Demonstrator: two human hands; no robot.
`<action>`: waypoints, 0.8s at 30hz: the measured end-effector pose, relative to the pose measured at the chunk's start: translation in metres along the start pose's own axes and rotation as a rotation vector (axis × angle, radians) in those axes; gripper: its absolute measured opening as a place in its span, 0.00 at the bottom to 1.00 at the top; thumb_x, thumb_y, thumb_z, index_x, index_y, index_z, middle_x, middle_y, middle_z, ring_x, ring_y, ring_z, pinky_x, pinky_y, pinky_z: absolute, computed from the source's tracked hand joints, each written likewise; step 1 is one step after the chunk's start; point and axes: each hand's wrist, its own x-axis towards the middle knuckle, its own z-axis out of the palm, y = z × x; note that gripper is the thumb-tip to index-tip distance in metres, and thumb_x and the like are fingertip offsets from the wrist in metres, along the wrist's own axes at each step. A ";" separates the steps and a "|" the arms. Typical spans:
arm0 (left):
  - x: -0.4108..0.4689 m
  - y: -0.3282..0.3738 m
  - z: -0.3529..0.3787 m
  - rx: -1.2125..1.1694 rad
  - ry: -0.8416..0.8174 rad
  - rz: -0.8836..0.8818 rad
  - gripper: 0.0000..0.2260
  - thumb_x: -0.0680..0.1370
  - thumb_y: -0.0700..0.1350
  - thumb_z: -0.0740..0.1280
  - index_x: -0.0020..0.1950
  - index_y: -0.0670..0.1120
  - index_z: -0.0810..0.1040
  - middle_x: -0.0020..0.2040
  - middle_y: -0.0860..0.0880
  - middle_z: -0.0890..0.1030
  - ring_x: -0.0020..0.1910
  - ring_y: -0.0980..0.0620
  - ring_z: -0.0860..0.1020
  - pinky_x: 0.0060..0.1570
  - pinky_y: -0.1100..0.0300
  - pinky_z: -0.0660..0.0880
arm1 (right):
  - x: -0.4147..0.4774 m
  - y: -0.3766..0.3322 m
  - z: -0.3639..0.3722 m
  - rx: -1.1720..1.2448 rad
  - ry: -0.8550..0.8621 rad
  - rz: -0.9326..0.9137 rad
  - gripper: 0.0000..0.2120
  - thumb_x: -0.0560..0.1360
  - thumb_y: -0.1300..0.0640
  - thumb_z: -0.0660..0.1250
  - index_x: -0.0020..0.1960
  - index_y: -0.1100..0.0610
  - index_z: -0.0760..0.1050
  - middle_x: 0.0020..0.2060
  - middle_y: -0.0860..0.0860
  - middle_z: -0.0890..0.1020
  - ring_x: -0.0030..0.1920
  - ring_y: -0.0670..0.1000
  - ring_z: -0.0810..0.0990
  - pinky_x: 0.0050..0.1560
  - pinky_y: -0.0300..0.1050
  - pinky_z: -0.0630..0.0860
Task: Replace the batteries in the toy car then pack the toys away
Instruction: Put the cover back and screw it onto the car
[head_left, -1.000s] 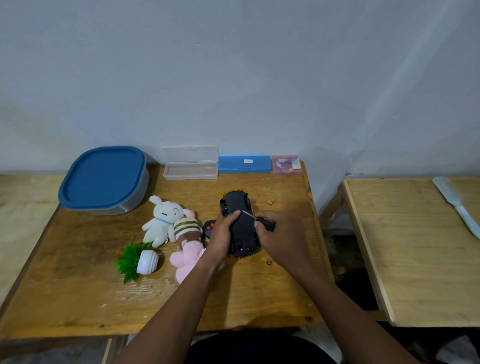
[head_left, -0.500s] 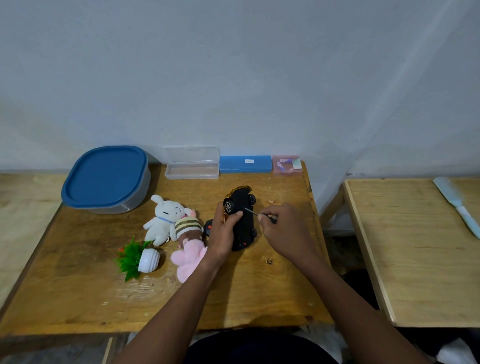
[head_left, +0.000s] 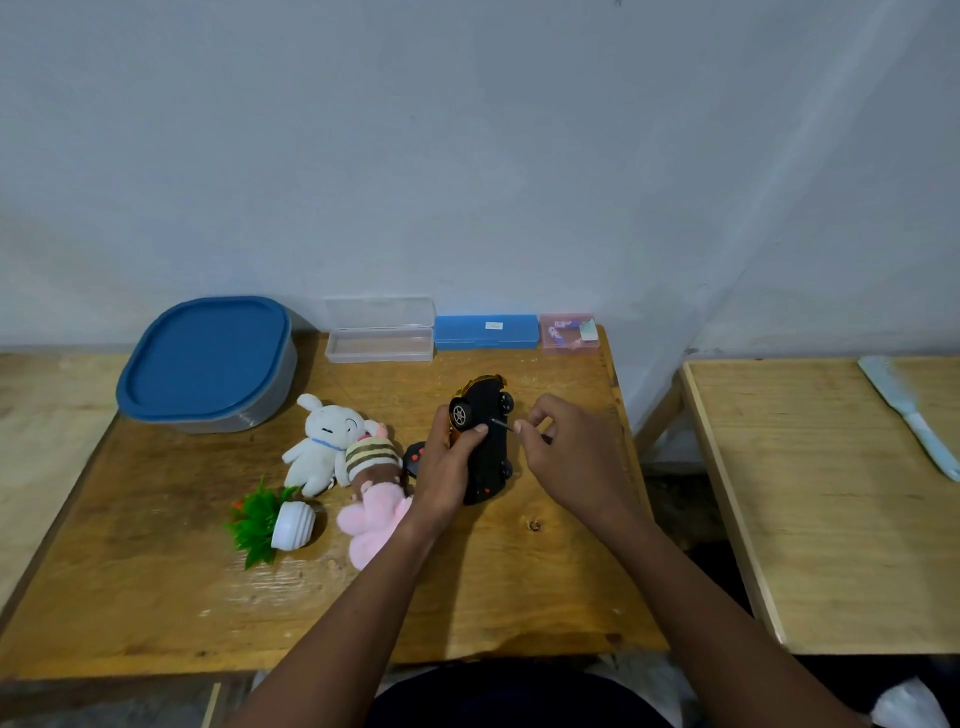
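Note:
The toy car (head_left: 488, 441) is tilted on its side, its black underside facing right and a gold body edge at the top. My left hand (head_left: 449, 462) grips it from the left. My right hand (head_left: 566, 447) pinches a small screwdriver (head_left: 503, 423) whose thin tip touches the underside. A black remote with red buttons (head_left: 414, 457) lies partly hidden behind my left hand. To the left lie a white bunny plush (head_left: 322, 441), a striped plush with pink feet (head_left: 371, 483) and a small toy plant in a white pot (head_left: 275, 522).
A grey container with a blue lid (head_left: 208, 364) stands at the back left of the wooden table (head_left: 156, 597). Along the wall sit an open clear case (head_left: 379, 338), a blue case (head_left: 485, 332) and a pink box (head_left: 569, 332). On a second table to the right lies a light-blue brush (head_left: 914, 415).
My left hand has tipped the car from flat on its roof up onto its side. My right hand slid back along the screwdriver, which stays pointed at the underside.

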 end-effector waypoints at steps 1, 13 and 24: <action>0.001 0.001 0.000 0.001 0.001 -0.003 0.11 0.83 0.44 0.64 0.64 0.53 0.72 0.57 0.48 0.81 0.55 0.52 0.81 0.42 0.67 0.78 | 0.001 0.000 -0.001 0.005 -0.030 0.005 0.04 0.76 0.54 0.71 0.44 0.52 0.76 0.30 0.44 0.77 0.30 0.42 0.77 0.30 0.30 0.71; 0.002 0.012 0.000 0.010 0.006 -0.002 0.09 0.83 0.45 0.63 0.62 0.53 0.73 0.56 0.48 0.81 0.53 0.51 0.81 0.40 0.65 0.78 | 0.009 0.001 -0.002 -0.281 -0.104 -0.036 0.18 0.82 0.47 0.59 0.41 0.55 0.80 0.30 0.47 0.77 0.31 0.45 0.75 0.29 0.40 0.69; 0.004 0.021 -0.005 0.015 0.042 0.007 0.09 0.83 0.46 0.63 0.58 0.61 0.73 0.51 0.55 0.82 0.47 0.58 0.83 0.45 0.56 0.83 | 0.015 0.000 -0.006 -0.271 0.012 -0.192 0.03 0.77 0.51 0.67 0.48 0.50 0.76 0.39 0.46 0.76 0.38 0.46 0.74 0.35 0.41 0.73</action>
